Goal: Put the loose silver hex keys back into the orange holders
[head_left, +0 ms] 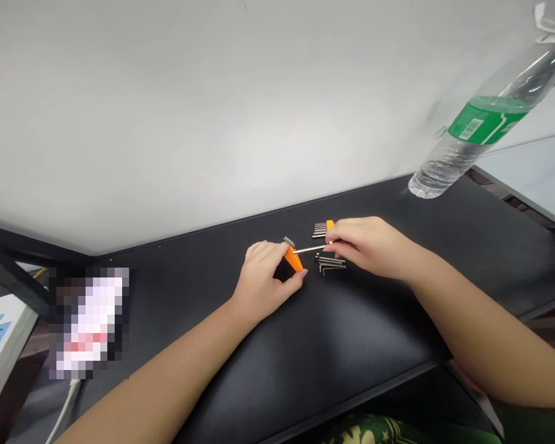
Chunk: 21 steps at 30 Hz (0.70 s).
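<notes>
My left hand (263,274) is closed on an orange hex key holder (294,258), gripped at its two ends between thumb and fingers. One metal key shows at the holder's upper end. My right hand (365,246) pinches a hex key (311,249), whose far tip meets the holder's side; how deep it sits I cannot tell. Several loose hex keys (332,263) lie on the black table just below that key. Behind my right fingers is a second orange holder (330,224), partly hidden, with several keys (320,229) pointing left from it.
The black tabletop (203,277) runs back to a white wall (213,123). A large water bottle (472,129) with a green label stands at the back right. At the left are a blurred-out object (90,324) with a white cable (65,410) and a white power strip (0,333).
</notes>
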Each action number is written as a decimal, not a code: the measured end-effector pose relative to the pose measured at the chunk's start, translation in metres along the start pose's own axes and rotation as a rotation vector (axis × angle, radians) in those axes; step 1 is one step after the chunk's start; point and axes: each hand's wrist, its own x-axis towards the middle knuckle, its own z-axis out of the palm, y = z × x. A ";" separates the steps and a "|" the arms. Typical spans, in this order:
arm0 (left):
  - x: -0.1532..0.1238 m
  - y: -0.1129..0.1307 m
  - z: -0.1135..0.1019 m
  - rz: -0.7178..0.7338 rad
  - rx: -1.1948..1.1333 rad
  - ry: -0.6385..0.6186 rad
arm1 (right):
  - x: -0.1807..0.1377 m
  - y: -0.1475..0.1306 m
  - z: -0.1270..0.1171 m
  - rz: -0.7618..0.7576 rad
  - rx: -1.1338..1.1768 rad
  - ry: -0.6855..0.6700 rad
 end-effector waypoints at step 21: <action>0.003 0.005 -0.002 0.097 -0.013 -0.109 | 0.009 -0.012 0.022 0.020 0.397 0.237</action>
